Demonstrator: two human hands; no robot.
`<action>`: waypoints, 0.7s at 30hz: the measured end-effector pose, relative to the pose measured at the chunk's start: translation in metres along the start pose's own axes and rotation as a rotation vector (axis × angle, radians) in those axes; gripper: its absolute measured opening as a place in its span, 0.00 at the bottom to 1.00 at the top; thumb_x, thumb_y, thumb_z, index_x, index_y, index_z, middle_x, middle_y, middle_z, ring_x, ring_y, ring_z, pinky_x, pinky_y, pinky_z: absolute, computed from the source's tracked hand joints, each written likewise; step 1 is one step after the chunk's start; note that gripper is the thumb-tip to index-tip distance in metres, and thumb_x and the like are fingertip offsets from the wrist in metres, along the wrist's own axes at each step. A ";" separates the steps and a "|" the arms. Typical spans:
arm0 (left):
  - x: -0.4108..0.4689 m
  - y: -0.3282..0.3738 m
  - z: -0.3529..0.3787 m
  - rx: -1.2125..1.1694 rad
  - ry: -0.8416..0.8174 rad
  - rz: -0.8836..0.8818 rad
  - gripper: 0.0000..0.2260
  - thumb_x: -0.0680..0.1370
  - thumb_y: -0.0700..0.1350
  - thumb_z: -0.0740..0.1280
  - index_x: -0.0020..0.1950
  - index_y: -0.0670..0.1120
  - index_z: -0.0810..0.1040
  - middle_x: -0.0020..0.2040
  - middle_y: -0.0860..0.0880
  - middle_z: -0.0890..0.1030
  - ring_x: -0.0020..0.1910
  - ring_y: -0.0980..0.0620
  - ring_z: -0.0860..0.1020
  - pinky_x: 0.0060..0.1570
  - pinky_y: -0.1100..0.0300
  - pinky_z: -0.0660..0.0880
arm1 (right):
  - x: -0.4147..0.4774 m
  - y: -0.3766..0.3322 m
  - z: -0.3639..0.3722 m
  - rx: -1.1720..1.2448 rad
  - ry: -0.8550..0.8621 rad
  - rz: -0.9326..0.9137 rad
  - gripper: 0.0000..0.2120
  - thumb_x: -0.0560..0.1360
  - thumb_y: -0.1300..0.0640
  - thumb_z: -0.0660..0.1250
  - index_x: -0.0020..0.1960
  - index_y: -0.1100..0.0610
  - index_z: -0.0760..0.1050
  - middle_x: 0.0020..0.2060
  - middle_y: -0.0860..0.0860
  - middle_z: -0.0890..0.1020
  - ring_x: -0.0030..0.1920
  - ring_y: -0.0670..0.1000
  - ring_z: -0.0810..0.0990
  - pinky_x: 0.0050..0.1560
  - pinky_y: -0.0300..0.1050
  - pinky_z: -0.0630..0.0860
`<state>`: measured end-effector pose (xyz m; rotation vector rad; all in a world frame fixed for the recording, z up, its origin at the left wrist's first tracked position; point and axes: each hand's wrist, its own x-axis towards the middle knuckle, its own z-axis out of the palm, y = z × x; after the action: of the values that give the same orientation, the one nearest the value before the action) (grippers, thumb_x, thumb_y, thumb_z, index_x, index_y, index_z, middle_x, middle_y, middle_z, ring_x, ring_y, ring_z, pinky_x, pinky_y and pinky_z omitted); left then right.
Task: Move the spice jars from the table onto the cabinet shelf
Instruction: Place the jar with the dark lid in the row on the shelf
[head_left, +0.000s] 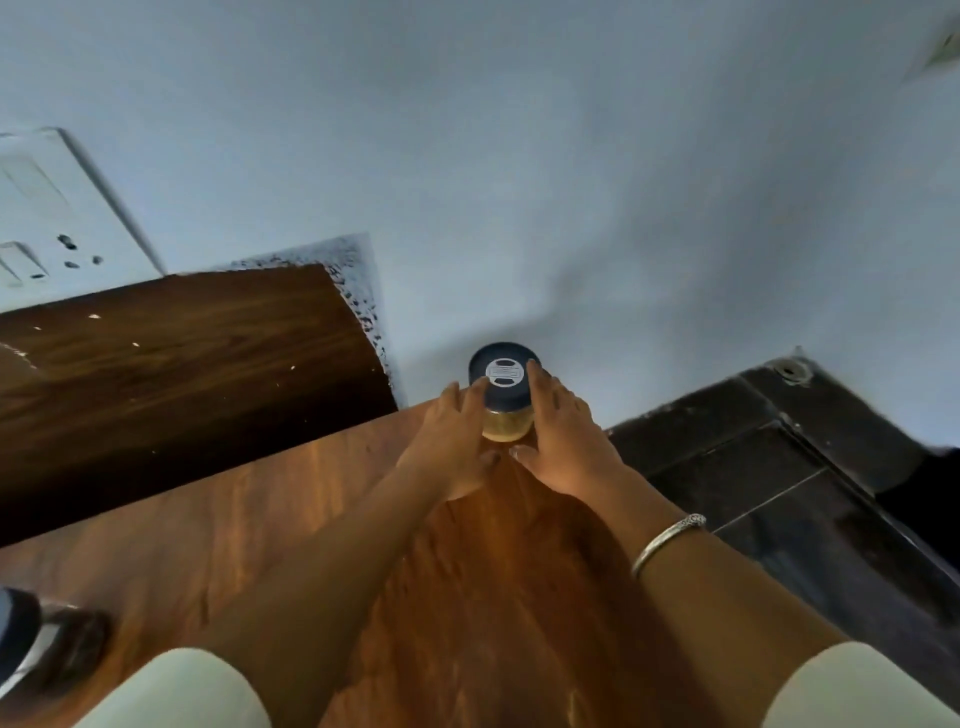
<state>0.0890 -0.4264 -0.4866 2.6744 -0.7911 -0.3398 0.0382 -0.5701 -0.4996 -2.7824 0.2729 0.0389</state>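
Note:
A glass spice jar (506, 402) with a dark blue lid and yellowish powder inside stands at the far end of a brown wooden surface (234, 525), close to the pale wall. My left hand (454, 441) holds its left side and my right hand (563, 441) holds its right side, fingers curved round the lid and glass. Both thumbs meet in front of the jar's base. Another jar (21, 634) with a dark lid shows partly at the lower left edge.
A dark wooden panel (171, 374) rises at the left, with a white switch and socket plate (47, 218) on the wall above it. A black stone ledge (779, 467) runs along the right. A metal bangle (667, 540) is on my right wrist.

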 end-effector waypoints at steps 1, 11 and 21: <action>0.004 -0.002 0.003 -0.013 -0.025 -0.015 0.41 0.74 0.50 0.68 0.77 0.52 0.43 0.77 0.41 0.51 0.77 0.42 0.47 0.73 0.46 0.54 | 0.005 0.001 0.006 0.019 -0.010 -0.003 0.47 0.73 0.43 0.67 0.77 0.49 0.36 0.77 0.57 0.53 0.75 0.61 0.56 0.72 0.55 0.62; 0.015 0.002 0.019 -0.160 0.273 0.025 0.13 0.76 0.41 0.65 0.59 0.45 0.68 0.60 0.45 0.75 0.56 0.46 0.76 0.50 0.55 0.74 | 0.010 0.005 0.021 0.097 0.270 -0.068 0.17 0.79 0.53 0.60 0.67 0.54 0.65 0.60 0.56 0.78 0.59 0.57 0.77 0.55 0.48 0.77; -0.033 -0.012 -0.007 -0.249 0.321 0.084 0.09 0.77 0.43 0.66 0.55 0.43 0.72 0.58 0.45 0.72 0.51 0.53 0.71 0.39 0.73 0.64 | -0.040 -0.016 0.011 0.167 0.389 -0.126 0.14 0.77 0.49 0.64 0.59 0.54 0.71 0.51 0.52 0.82 0.49 0.52 0.80 0.45 0.47 0.81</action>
<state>0.0702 -0.3973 -0.4801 2.3719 -0.7071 0.0141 0.0026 -0.5440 -0.5019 -2.6140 0.1844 -0.5341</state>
